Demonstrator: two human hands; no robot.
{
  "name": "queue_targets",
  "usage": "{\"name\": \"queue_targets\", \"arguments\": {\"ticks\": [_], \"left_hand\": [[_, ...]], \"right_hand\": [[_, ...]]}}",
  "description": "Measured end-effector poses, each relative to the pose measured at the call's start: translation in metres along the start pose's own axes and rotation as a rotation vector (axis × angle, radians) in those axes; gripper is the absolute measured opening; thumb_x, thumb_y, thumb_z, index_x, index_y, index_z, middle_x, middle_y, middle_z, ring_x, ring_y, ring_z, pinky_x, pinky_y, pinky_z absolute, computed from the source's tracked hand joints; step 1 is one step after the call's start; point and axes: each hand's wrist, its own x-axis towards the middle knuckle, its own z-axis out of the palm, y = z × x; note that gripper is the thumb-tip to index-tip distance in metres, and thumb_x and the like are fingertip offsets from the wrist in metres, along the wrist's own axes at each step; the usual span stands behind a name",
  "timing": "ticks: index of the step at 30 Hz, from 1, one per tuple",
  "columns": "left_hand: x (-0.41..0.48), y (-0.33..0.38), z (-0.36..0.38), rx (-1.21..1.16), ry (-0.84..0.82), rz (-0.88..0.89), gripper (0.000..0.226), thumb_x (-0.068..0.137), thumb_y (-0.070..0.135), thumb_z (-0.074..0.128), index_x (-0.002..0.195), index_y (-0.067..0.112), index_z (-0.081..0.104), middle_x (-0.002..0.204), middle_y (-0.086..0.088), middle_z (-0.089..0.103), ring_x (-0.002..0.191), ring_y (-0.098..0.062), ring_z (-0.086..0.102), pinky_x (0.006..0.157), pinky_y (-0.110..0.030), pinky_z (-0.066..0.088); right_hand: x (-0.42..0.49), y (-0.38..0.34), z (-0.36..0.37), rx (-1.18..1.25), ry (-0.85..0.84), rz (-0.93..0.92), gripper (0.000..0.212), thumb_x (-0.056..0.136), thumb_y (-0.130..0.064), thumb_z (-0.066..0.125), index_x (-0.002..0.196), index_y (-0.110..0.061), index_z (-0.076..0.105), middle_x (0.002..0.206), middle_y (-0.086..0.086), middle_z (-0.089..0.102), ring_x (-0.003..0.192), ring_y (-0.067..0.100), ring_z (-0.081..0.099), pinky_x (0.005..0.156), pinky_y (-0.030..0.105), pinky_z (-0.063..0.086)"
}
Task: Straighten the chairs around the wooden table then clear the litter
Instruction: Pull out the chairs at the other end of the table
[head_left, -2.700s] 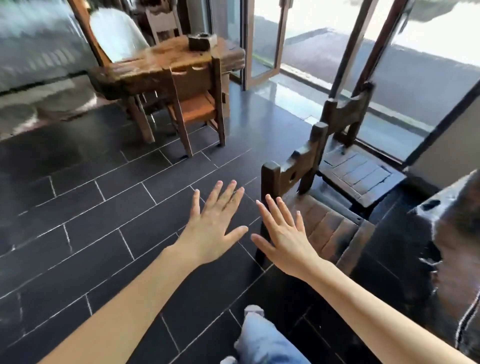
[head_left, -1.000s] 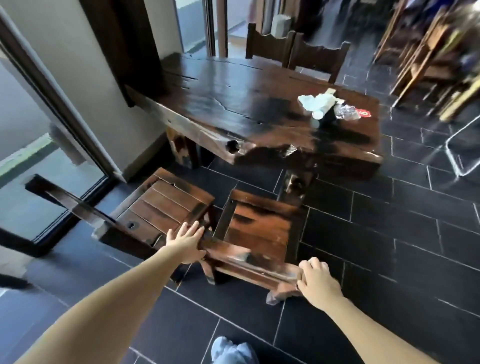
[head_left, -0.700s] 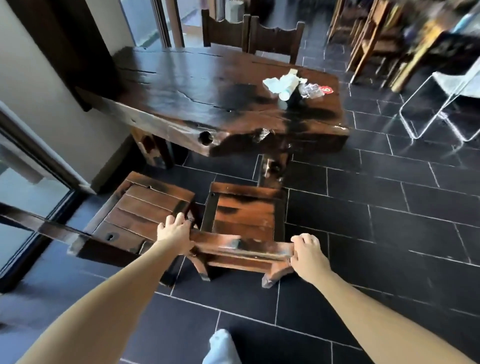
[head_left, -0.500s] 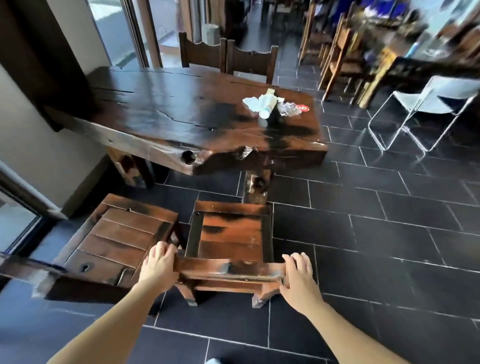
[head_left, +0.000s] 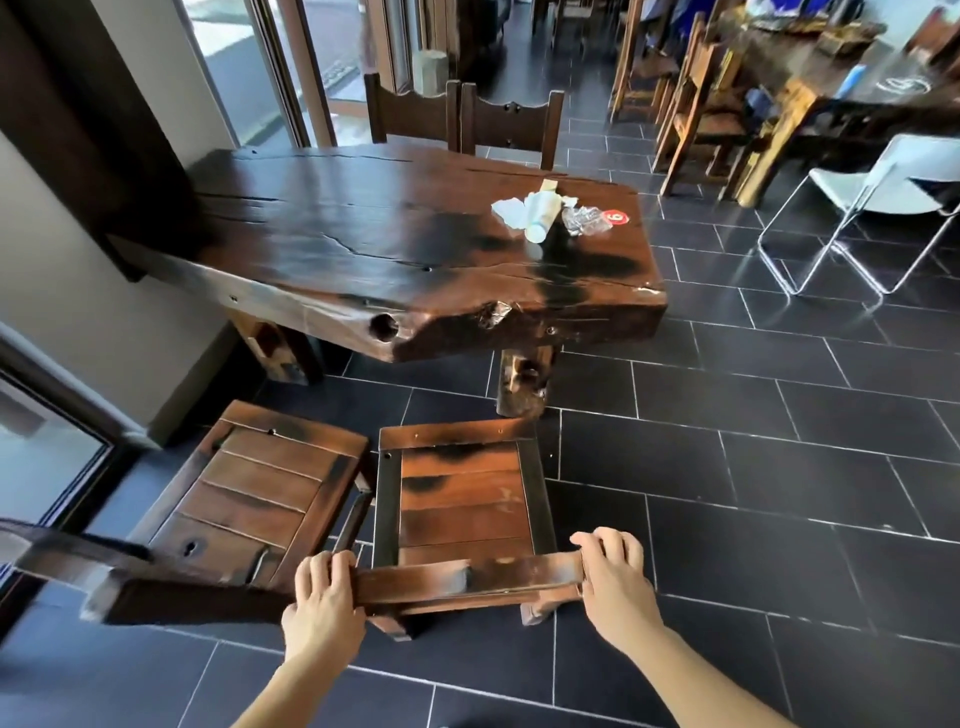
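Head view. The table (head_left: 395, 249) is the landmark: a thick dark slab whose long axis runs from the wall at the left out toward the open room at the right. Its near edge is ragged, with a round hole in it. Off its right end the dark tiled floor (head_left: 753, 467) lies open as far as a white folding chair (head_left: 883, 187). Between the table's near edge and the near chairs a band of bare tile shows.

The chair (head_left: 462, 499) being handled stands on the near side of the table, just before the table's right leg (head_left: 524, 374), its seat facing the table and its backrest toward the person. A second chair (head_left: 260, 493) sits just to its left, turned at an angle, its front corner close to the first chair's seat; whether they touch I cannot tell. Two more chairs (head_left: 462, 119) stand side by side at the table's far edge, backs upright.

The left hand (head_left: 322, 608) is curled over the left end of the backrest's top rail, fingers wrapped over it. The right hand (head_left: 613, 582) clasps the right end the same way. The rail runs roughly parallel to the table's near edge.

The litter (head_left: 545, 213), crumpled white paper, a pale tube lying on its side and clear wrapping, sits on the table near its right end, beside a red round sticker (head_left: 615, 216).
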Motion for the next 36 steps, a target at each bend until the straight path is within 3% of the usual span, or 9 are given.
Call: {"name": "queue_targets", "arguments": {"ticks": [3,7,10,13,15,22,30,36], "left_hand": [[0.001,-0.007,0.010,0.044,0.017,0.017,0.056,0.072,0.011,0.064,0.120,0.028,0.043,0.128,0.001,0.037,0.123,-0.020,0.021,0.082,-0.042,0.049],[0.011,-0.009,0.008,0.061,0.005,0.043,0.063,0.070,0.009,0.065,0.120,0.035,0.037,0.129,0.005,0.032,0.125,-0.021,0.023,0.083,-0.041,0.050],[0.023,0.002,-0.001,0.079,-0.053,0.019,0.056,0.081,0.015,0.058,0.128,0.034,0.034,0.131,0.005,0.029,0.127,-0.019,0.018,0.092,-0.039,0.047],[0.041,0.017,-0.009,0.073,-0.099,0.016,0.053,0.086,0.019,0.053,0.131,0.032,0.030,0.133,0.003,0.026,0.131,-0.021,0.016,0.096,-0.040,0.043],[0.056,0.027,-0.012,0.066,-0.115,0.011,0.051,0.086,0.018,0.051,0.130,0.031,0.029,0.132,0.002,0.025,0.131,-0.021,0.014,0.098,-0.042,0.041],[0.103,0.048,-0.019,0.141,-0.096,-0.017,0.046,0.085,0.021,0.053,0.125,0.030,0.031,0.129,0.001,0.028,0.132,-0.022,0.020,0.103,-0.045,0.034],[0.156,0.051,-0.023,0.126,-0.099,0.012,0.050,0.085,0.018,0.054,0.128,0.025,0.029,0.129,-0.003,0.026,0.129,-0.025,0.019,0.091,-0.042,0.048],[0.181,0.057,-0.029,0.169,-0.103,0.061,0.059,0.083,0.017,0.060,0.132,0.022,0.027,0.130,-0.005,0.026,0.129,-0.026,0.021,0.090,-0.038,0.047]], "right_hand": [[-0.003,0.003,0.011,-0.012,0.056,0.003,0.067,0.042,-0.005,0.089,0.101,-0.025,0.064,0.105,0.000,0.059,0.101,0.027,0.051,0.047,0.035,0.056],[0.012,0.005,0.011,-0.001,0.071,-0.033,0.071,0.035,-0.003,0.090,0.098,-0.024,0.064,0.101,0.001,0.060,0.097,0.029,0.053,0.045,0.037,0.056],[0.029,0.005,0.001,0.004,0.019,-0.037,0.068,0.046,-0.007,0.090,0.106,-0.025,0.062,0.109,0.002,0.059,0.103,0.032,0.057,0.056,0.040,0.059],[0.055,0.010,-0.019,0.002,-0.037,-0.119,0.056,0.084,-0.015,0.067,0.133,-0.026,0.043,0.139,0.001,0.038,0.132,0.031,0.031,0.095,0.043,0.050],[0.078,0.015,-0.032,-0.016,-0.111,-0.133,0.053,0.092,-0.017,0.057,0.139,-0.026,0.034,0.145,0.000,0.027,0.137,0.028,0.020,0.106,0.041,0.039],[0.138,0.016,-0.048,-0.072,-0.126,-0.148,0.050,0.092,-0.016,0.056,0.137,-0.026,0.035,0.146,0.000,0.026,0.139,0.027,0.016,0.111,0.041,0.031],[0.196,0.001,-0.052,-0.125,-0.117,-0.105,0.047,0.092,-0.016,0.057,0.134,-0.026,0.038,0.150,0.004,0.025,0.146,0.035,0.004,0.117,0.049,0.017],[0.221,-0.006,-0.059,-0.109,-0.116,-0.064,0.045,0.090,-0.013,0.058,0.130,-0.026,0.040,0.148,0.003,0.027,0.142,0.033,0.012,0.115,0.047,0.025]]}}
